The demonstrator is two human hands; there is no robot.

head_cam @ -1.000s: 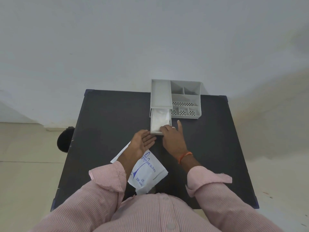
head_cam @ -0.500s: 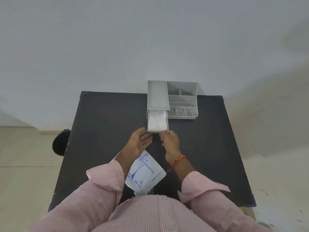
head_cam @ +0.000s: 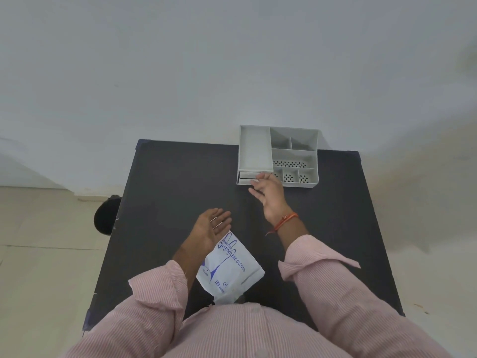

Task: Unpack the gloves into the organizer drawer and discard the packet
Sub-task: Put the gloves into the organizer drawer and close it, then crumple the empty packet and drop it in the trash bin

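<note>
The left hand (head_cam: 213, 227) hovers palm-up and spread, holding nothing, just above the near middle of the dark tabletop (head_cam: 165, 182). The right hand (head_cam: 268, 193) reaches farther away, fingers loosely spread and also holding nothing, its fingertips at the front of the grey organizer (head_cam: 294, 153) that stands at the far edge of the tabletop against the wall. The organizer's drawer (head_cam: 246, 178) sits pushed in, only its front face showing at the lower left of the unit; the gloves are not visible, so they are presumably inside. The white packet (head_cam: 232, 264), printed with blue lettering, lies flat on the tabletop close to the person's body, its long axis running diagonally from beside the left hand down toward the torso. Its upper corner lies just beside the left palm, while the right hand is well apart from it. The left hand looks better placed to pick up the packet for discarding.
</note>
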